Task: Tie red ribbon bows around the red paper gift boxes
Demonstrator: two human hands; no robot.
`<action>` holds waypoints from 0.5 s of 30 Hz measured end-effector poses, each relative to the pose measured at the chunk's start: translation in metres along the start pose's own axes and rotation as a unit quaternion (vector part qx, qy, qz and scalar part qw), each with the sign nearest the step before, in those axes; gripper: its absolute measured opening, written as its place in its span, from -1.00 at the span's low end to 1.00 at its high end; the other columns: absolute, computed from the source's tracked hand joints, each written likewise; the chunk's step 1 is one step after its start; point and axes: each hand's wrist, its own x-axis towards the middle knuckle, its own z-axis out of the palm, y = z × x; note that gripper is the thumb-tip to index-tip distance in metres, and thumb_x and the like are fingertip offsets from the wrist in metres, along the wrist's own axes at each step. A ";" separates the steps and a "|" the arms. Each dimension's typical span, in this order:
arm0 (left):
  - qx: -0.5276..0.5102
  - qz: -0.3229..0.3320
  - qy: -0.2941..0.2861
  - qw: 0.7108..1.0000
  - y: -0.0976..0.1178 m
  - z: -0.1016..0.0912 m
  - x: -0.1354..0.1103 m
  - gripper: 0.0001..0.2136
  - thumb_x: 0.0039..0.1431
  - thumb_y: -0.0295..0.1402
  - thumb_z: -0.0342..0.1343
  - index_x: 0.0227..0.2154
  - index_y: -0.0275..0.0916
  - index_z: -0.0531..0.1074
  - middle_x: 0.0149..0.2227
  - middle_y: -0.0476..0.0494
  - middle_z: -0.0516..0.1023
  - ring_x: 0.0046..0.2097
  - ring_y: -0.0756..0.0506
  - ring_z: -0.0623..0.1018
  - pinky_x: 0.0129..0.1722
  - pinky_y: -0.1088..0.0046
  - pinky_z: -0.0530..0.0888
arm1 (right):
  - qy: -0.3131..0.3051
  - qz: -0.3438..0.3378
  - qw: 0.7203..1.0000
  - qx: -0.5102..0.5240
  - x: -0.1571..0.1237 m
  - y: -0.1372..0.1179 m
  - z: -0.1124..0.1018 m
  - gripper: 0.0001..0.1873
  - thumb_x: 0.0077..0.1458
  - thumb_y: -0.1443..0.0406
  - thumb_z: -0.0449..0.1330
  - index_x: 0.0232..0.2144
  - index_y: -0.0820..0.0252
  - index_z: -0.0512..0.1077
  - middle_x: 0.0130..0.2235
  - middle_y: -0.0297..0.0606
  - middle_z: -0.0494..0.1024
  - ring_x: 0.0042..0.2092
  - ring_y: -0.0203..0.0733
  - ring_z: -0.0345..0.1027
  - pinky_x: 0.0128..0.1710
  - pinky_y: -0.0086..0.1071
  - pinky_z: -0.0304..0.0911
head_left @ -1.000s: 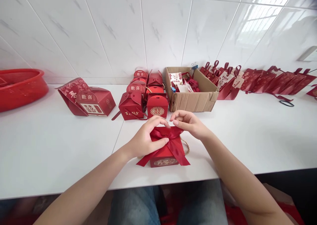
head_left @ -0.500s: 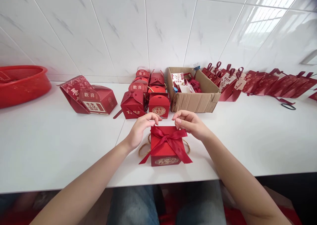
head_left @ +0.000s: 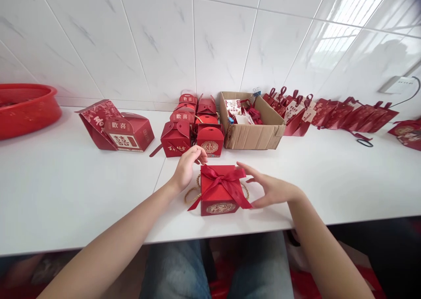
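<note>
"Swinging down to the right side of the box [head_left: 217,194], the right hand [head_left: 271,189] has left the back edge where it hovered a moment ago. Its fingers are spread, thumb well apart from them."

"And the left hand [head_left: 188,167]?"

"Near the far left corner, fingers curled. Some tips are hidden, so I can't tell whether they meet the thumb. I see nothing held in either hand."

"What does that mean for the bow [head_left: 219,180]?"

"It sits knotted across the top with nobody holding it, so I'd judge it finished. The box stands upright on the table [head_left: 108,193], near the front edge."

"Anything in the way?"

"One tail of the bow lies by the right thumb; whether they touch, I can't tell. The cord [head_left: 185,196] loops out on both sides, and the stacked boxes [head_left: 176,141] stand close beyond the left fingers."

"Farther off?"

"The carton [head_left: 253,136] holds cards [head_left: 233,106]. Bags [head_left: 355,114] stand to the right, and the basin [head_left: 29,117] far left."
</note>
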 end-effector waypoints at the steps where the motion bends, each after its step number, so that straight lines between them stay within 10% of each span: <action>1: -0.004 -0.002 0.002 1.000 -0.001 0.002 -0.001 -0.78 0.23 -0.28 -0.17 -0.41 -0.22 0.32 -0.44 -0.03 0.39 -0.34 -0.06 0.39 -0.27 0.39 0.28 | 0.007 0.003 1.000 0.006 -0.002 0.000 0.012 0.21 -0.24 0.22 0.42 0.32 -0.05 -0.22 0.34 -0.11 -0.07 0.28 0.06 -0.01 0.17 -0.07 0.13; 7: -0.054 -0.049 -0.001 0.997 -0.003 0.012 -0.004 -0.78 0.21 -0.23 -0.16 -0.41 -0.21 0.30 -0.50 0.00 0.34 -0.47 -0.02 0.35 -0.42 0.45 0.28 | 0.136 0.001 0.989 0.061 0.009 -0.011 0.067 -0.03 -0.19 0.18 0.41 0.22 0.02 0.04 0.16 -0.08 0.28 0.13 0.07 0.26 0.07 -0.05 0.27; 15: -0.042 -0.049 -0.006 0.998 -0.026 0.013 0.001 -0.81 0.02 -0.37 0.01 -0.25 -0.18 0.32 -0.28 -0.07 0.42 -0.22 -0.09 0.44 -0.30 0.42 0.37 | 0.226 -0.050 0.973 0.007 0.004 0.010 0.039 -0.02 -0.10 0.16 0.34 0.26 0.03 -0.09 0.24 0.00 0.16 0.20 0.16 0.14 0.05 -0.05 0.27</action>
